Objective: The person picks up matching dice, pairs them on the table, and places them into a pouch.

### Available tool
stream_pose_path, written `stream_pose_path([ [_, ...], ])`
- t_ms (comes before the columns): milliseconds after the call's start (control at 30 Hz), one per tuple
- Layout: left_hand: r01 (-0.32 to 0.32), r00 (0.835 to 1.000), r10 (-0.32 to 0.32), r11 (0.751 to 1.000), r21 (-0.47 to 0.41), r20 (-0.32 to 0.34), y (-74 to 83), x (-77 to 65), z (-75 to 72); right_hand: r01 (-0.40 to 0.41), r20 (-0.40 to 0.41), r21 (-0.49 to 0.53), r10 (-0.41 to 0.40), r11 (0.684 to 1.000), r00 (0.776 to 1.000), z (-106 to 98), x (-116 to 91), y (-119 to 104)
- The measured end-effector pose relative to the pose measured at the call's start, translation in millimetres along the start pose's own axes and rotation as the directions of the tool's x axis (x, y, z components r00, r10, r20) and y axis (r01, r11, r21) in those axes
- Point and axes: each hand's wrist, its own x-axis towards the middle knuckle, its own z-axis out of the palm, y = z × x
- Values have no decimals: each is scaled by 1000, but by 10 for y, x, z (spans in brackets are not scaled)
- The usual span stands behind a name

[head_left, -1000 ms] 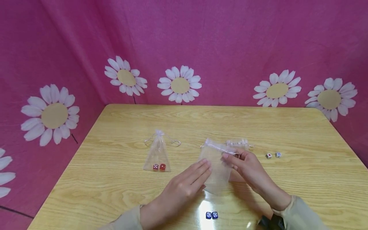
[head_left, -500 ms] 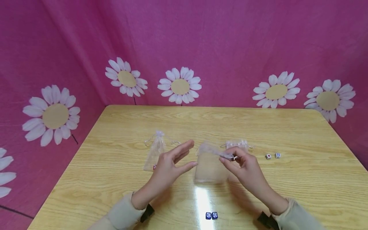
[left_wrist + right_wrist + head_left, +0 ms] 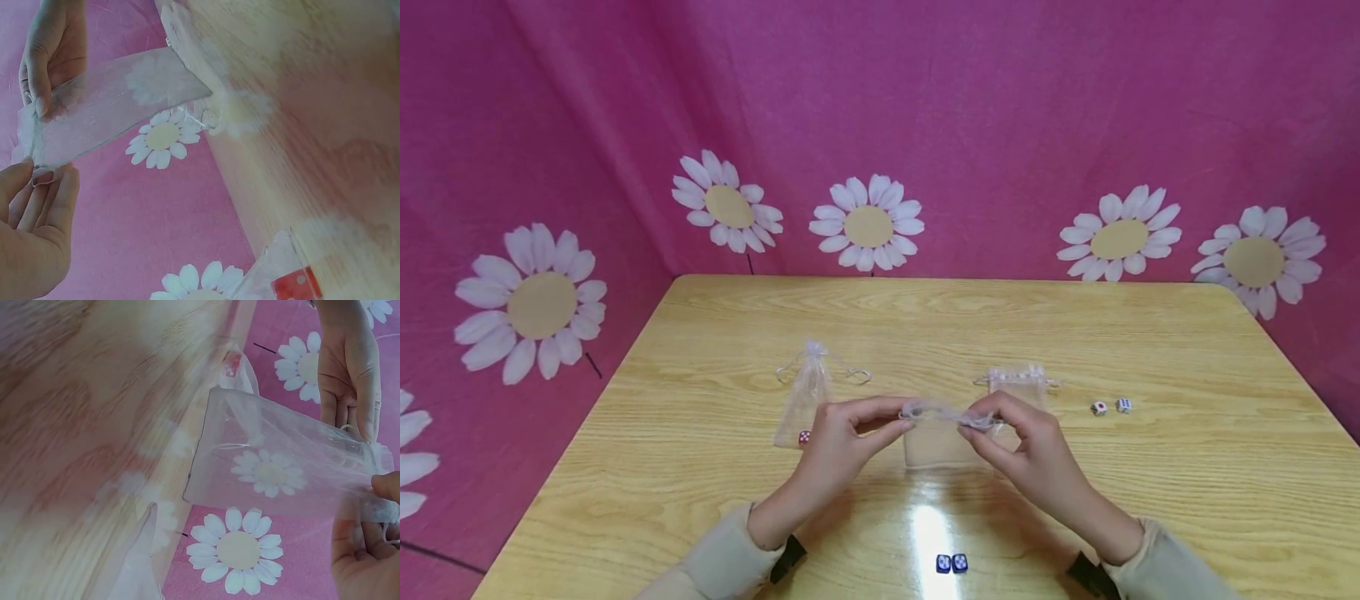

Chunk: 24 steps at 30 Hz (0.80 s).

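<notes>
A sheer white mesh drawstring bag hangs over the middle of the yellow wood-grain table, its top pinched between curled thumb and fingers of the left hand and right hand. Toward the table's left edge lies a second sheer bag with a red spotted die; toward the right edge, a third sheer bag, then two white cube dice. Two dark-blue dice lie farthest from the far edge.

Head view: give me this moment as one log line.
left hand: pinches sheer bag's top | right hand: pinches same top | blue dice: on table
</notes>
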Motion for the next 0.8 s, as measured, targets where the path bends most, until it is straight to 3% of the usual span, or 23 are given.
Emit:
stream_pose_path([
  [167, -36, 999, 36, 999, 38, -24, -19, -14, 2, 63, 30, -38, -62, 997, 998, 5, -4, 29],
  [367, -179, 981, 189, 971, 161, -50, -71, -26, 0, 50, 49, -58, -48, 997, 998, -12, -23, 28],
  [467, -220, 969, 237, 955, 197, -66, -94, -31, -13, 33, 52, -70, -29, 997, 998, -32, -42, 19],
  [667, -270, 955, 289, 942, 198, -75, -143, -39, -42, 19, 51, -107, -13, 994, 999, -74, -59, 12],
  [800, -301, 947, 317, 935, 190, -58, -190, -47, -49, 101, 22, -98, -99, 990, 995, -66, -53, 51],
])
